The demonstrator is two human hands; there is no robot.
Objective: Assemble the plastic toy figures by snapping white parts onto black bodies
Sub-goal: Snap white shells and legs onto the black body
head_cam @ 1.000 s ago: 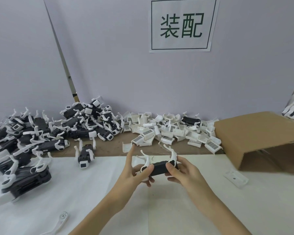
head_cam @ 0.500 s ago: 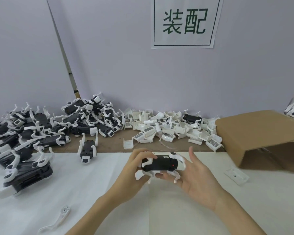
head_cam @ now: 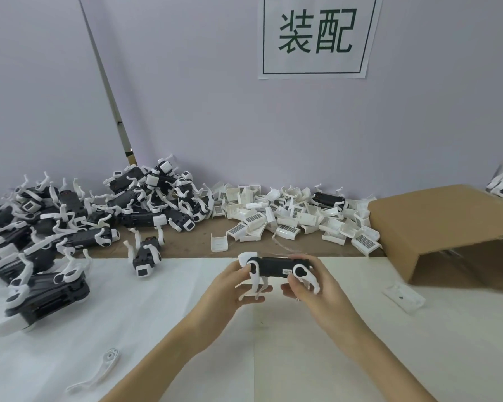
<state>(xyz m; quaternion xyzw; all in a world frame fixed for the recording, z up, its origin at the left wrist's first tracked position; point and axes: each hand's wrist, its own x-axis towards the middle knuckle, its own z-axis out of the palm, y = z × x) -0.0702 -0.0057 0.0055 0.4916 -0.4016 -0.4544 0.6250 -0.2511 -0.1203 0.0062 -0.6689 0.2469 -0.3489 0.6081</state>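
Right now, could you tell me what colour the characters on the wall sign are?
Dark green on the white wall sign, clearest in the head view.

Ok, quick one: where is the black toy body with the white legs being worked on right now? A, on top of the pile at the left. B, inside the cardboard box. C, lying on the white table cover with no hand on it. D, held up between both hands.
D: the black toy body is held above the table cover, with the left hand gripping one end and the right hand the other.
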